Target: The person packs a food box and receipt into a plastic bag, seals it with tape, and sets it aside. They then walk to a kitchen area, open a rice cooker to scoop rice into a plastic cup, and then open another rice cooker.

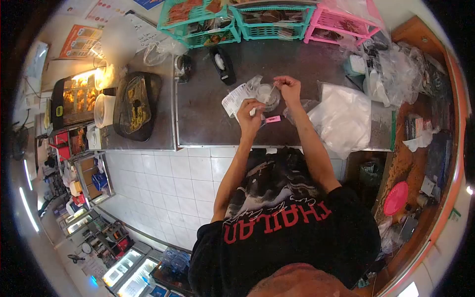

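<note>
My left hand (pixel 250 112) is closed in a pinch at the edge of a printed white paper slip (pixel 234 100), with a bit of white showing at the fingers. Across from it, my right hand (pixel 289 90) has its thumb and fingers drawn together above a small round clear container (pixel 268 97). I cannot tell what either hand pinches. Crumpled clear plastic (pixel 254 84) lies against the slip and the container. A small pink object (pixel 272 119) rests on the dark counter just in front of the container.
A black tape dispenser (pixel 221 65) stands behind the slip. On the right lies a stack of clear plastic bags (pixel 342 119). Teal baskets (pixel 269 30) and a pink basket (pixel 344 24) line the back. A black tray of food (pixel 137 106) sits on the left.
</note>
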Demonstrator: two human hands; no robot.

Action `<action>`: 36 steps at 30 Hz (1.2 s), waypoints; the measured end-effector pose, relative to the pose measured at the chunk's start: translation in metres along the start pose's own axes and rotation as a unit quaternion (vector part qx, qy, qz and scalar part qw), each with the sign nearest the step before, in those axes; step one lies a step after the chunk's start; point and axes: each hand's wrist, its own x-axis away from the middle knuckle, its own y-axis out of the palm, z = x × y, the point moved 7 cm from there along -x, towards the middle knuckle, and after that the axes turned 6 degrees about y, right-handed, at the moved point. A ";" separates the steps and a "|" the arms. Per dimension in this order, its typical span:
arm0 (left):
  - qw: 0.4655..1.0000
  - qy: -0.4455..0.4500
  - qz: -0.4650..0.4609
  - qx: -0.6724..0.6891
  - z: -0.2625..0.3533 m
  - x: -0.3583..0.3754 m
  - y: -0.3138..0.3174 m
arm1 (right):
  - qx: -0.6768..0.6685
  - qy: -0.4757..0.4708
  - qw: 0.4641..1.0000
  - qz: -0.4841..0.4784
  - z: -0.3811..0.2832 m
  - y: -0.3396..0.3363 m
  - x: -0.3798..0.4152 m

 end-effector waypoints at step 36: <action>0.952 -0.137 -0.141 0.233 -0.021 -0.042 0.038 | 0.205 -0.107 0.964 -0.130 -0.101 0.041 0.040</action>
